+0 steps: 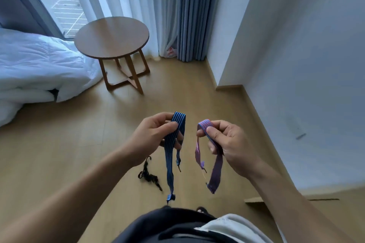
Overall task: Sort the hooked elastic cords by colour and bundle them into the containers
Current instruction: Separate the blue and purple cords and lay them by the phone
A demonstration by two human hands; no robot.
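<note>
My left hand [156, 136] pinches a folded blue striped elastic cord [170, 154] near its bend; both ends hang down, the longer one ending in a dark hook near my waist. A pink and purple striped cord [216, 171] is folded over in my right hand [227, 142], thumb pressed on the bend, its two ends dangling. The two hands are level and a short gap apart. On the wooden floor below my left wrist lies a tangle of black cords [149, 176] with hooks.
A round wooden side table [111, 36] stands ahead on the left beside a bed with a white duvet [39, 65]. Curtains [177, 12] hang at the back. A white wall [306, 65] runs along the right. A cardboard edge [256, 201] shows low right.
</note>
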